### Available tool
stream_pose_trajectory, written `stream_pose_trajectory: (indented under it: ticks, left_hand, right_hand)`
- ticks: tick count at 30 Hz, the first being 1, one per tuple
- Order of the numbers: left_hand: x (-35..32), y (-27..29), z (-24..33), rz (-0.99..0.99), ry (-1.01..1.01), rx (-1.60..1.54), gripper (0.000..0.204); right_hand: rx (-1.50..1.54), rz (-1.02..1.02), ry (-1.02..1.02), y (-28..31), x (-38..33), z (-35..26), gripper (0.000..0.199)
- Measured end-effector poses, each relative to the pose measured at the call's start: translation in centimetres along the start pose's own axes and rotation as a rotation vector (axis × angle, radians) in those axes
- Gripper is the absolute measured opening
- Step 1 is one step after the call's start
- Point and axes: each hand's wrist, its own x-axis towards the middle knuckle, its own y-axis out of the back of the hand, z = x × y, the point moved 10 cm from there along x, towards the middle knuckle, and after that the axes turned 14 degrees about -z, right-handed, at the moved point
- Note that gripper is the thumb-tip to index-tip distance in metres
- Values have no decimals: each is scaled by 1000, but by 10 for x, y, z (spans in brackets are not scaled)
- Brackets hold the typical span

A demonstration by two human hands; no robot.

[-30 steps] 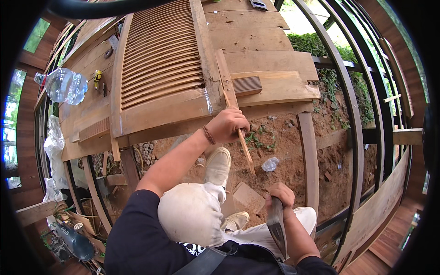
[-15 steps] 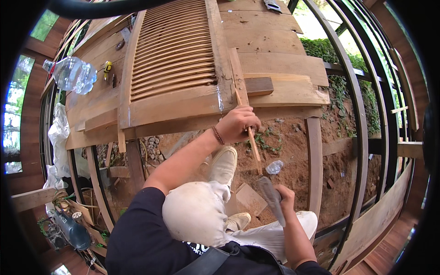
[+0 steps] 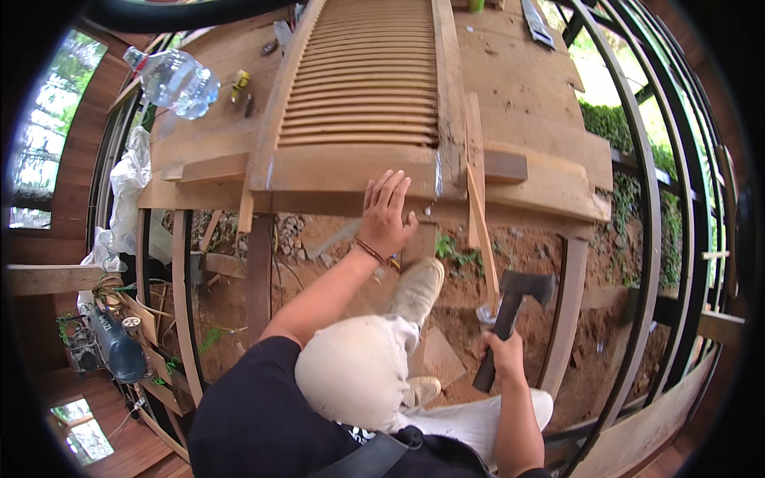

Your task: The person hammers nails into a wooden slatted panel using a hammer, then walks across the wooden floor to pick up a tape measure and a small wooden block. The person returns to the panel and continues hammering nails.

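Note:
My left hand (image 3: 388,213) lies with fingers stretched out against the lower rail of a louvered wooden panel (image 3: 351,171). The palm faces the panel, and nothing shows in its grip. My right hand (image 3: 503,354) is closed round the dark handle of a hatchet (image 3: 526,288), its head tilted up and to the right. A thin wooden strip (image 3: 481,231) slants down from the panel's right corner to behind the hatchet. Its lower end is hidden, so I cannot tell whether my right hand touches it. A wider upright board (image 3: 474,127) stands beside the panel's right edge.
On the plank bench (image 3: 526,95) rest a clear plastic bottle (image 3: 182,84), a yellow-handled tool (image 3: 240,81), a handsaw (image 3: 537,28) and a short wood block (image 3: 506,167). Below is reddish soil with stones. Dark metal bars (image 3: 637,159) run along the right; a teal tank (image 3: 117,341) stands lower left.
My left hand has let go of the wooden strip and moved left onto the panel's rail. My right hand has raised the hatchet and turned its head upward. The view has shifted left.

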Motion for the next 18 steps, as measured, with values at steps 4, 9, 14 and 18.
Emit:
stream_pose_trajectory:
  ticks: [4, 9, 14, 18]
  left_hand:
    - [12, -5, -31, -49, 112, 110, 75]
    - [6, -20, -33, -128, 42, 259, 90]
    - [4, -24, -34, -100, 35, 260, 87]
    - [4, -24, -34, -121, 27, 267, 88]
  right_hand:
    - [114, -71, -65, -11, 8, 9, 18]
    - [290, -111, -134, -14, 18, 15, 17]
    - [420, -59, -102, -5, 31, 11, 16]
    - [362, -8, 9, 1, 37, -13, 16]
